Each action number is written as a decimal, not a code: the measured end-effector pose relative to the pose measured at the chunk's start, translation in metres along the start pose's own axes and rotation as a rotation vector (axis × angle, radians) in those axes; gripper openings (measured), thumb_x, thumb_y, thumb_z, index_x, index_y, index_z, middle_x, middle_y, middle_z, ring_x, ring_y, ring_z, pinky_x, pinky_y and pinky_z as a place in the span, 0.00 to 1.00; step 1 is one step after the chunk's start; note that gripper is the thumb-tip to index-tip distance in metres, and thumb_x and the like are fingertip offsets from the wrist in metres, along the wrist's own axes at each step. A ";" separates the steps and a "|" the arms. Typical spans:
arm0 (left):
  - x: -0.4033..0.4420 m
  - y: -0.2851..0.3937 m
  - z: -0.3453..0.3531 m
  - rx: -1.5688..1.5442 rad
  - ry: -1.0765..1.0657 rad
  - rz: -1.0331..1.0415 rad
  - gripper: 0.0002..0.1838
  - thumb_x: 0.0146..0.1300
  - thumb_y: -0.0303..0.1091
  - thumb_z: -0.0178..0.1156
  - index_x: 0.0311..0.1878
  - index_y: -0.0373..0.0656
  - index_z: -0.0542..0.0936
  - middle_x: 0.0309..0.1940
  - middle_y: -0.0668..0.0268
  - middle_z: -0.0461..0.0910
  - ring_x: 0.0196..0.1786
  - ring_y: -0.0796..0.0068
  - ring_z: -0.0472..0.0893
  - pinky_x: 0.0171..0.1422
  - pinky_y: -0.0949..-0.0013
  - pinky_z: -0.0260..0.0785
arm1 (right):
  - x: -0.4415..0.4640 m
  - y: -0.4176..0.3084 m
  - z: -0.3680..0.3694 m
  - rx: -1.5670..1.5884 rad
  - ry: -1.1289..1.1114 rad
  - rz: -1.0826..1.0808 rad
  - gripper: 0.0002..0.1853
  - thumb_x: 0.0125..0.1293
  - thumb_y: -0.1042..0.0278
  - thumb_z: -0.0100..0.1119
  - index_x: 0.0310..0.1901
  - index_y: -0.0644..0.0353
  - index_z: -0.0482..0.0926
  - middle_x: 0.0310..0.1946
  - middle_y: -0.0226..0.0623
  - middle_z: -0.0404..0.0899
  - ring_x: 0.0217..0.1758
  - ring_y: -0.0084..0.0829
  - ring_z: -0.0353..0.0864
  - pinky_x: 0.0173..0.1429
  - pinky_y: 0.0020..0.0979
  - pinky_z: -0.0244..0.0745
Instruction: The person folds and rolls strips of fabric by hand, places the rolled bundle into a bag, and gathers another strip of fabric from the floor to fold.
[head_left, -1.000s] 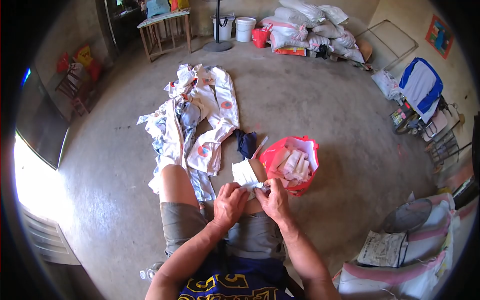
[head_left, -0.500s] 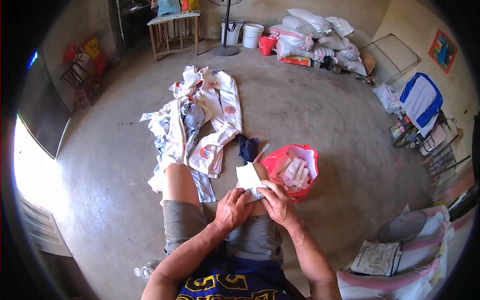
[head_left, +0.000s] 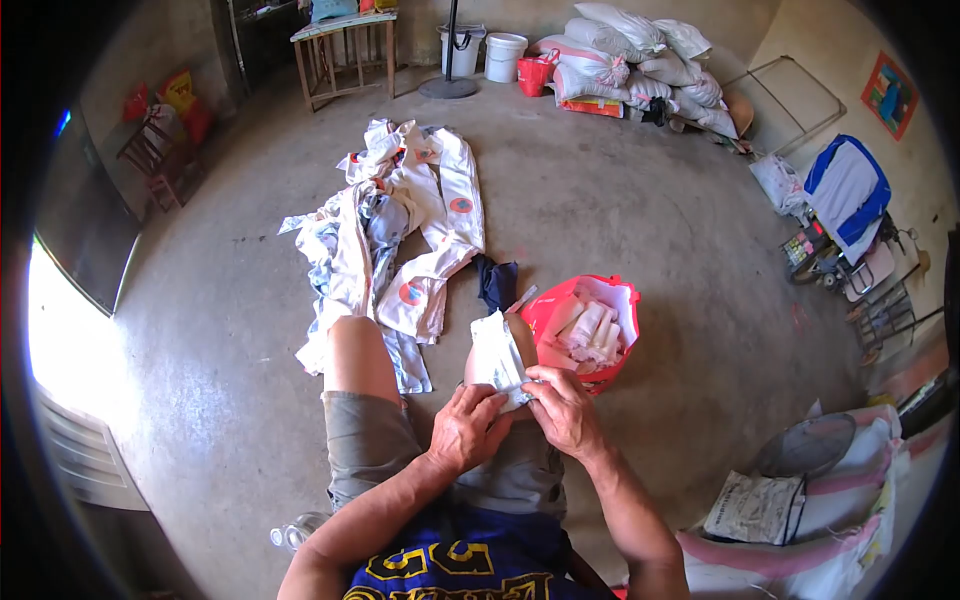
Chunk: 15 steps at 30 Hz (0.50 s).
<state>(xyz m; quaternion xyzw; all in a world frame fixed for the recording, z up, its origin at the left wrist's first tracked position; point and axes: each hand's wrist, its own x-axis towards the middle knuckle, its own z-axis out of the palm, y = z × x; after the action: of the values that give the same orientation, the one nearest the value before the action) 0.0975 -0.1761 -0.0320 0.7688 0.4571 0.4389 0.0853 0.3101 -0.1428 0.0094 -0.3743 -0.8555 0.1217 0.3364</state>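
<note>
A strip of folded white cloth (head_left: pixel 497 348) lies over my right knee. My left hand (head_left: pixel 466 428) pinches its near left edge with thumb and fingertips, and my right hand (head_left: pixel 566 412) grips the near right corner. The near end looks bunched or folded between the two hands; the fingers partly hide it. Just right of the knee stands a red bag (head_left: pixel 548 312) with a white lining. Inside it are several rolled pale cloth pieces (head_left: pixel 600 335). Beyond the knee, a dark navy cloth (head_left: pixel 496 285) is crumpled on the floor.
A heap of white printed cloth (head_left: pixel 461 180) spreads over the floor ahead. Stuffed sacks (head_left: pixel 620 40), a white bucket (head_left: pixel 505 58) and a wooden table (head_left: pixel 345 30) line the back wall. More sacks (head_left: pixel 840 500) lie at my right. A pale plastic chair (head_left: pixel 85 455) stands left.
More of the white cloth now stretches out beyond my hands over the knee. Both hands stay on its near end, the right one slightly lower. The view has shifted a little.
</note>
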 end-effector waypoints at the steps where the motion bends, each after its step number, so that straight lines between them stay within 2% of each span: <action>1: 0.001 -0.001 0.001 -0.025 -0.001 -0.029 0.18 0.60 0.32 0.75 0.52 0.41 0.84 0.45 0.58 0.84 0.44 0.55 0.86 0.47 0.56 0.81 | 0.000 0.003 0.002 0.014 -0.008 0.011 0.16 0.65 0.79 0.69 0.54 0.61 0.83 0.54 0.40 0.82 0.61 0.46 0.81 0.64 0.46 0.77; 6: 0.007 -0.006 0.004 -0.088 -0.051 -0.245 0.15 0.63 0.32 0.73 0.51 0.39 0.84 0.35 0.57 0.84 0.37 0.57 0.87 0.42 0.57 0.80 | 0.002 0.015 0.013 0.072 -0.018 0.164 0.18 0.68 0.76 0.68 0.58 0.61 0.81 0.48 0.42 0.84 0.57 0.49 0.82 0.62 0.48 0.77; 9: 0.011 -0.007 0.007 -0.180 -0.040 -0.396 0.15 0.65 0.33 0.72 0.52 0.38 0.83 0.31 0.57 0.83 0.35 0.59 0.87 0.41 0.57 0.79 | 0.008 0.018 0.023 0.090 0.076 0.190 0.23 0.67 0.73 0.71 0.62 0.62 0.77 0.45 0.46 0.84 0.51 0.49 0.85 0.56 0.48 0.80; 12: 0.020 -0.007 0.004 -0.281 -0.138 -0.684 0.15 0.65 0.32 0.71 0.52 0.39 0.83 0.36 0.57 0.84 0.34 0.61 0.86 0.40 0.56 0.78 | 0.010 0.024 0.037 0.243 0.114 0.428 0.26 0.67 0.70 0.74 0.63 0.65 0.74 0.44 0.49 0.83 0.46 0.45 0.86 0.50 0.45 0.82; 15: 0.019 -0.010 0.014 -0.056 0.044 -0.417 0.14 0.64 0.32 0.72 0.50 0.41 0.84 0.43 0.58 0.84 0.37 0.60 0.86 0.41 0.55 0.78 | 0.011 0.034 0.048 0.214 0.117 0.461 0.27 0.66 0.70 0.75 0.62 0.66 0.73 0.42 0.49 0.83 0.42 0.41 0.86 0.46 0.42 0.83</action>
<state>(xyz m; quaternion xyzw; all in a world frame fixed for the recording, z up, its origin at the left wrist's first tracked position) 0.1053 -0.1522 -0.0345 0.6450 0.5958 0.4409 0.1858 0.2918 -0.1095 -0.0361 -0.5280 -0.7089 0.2631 0.3866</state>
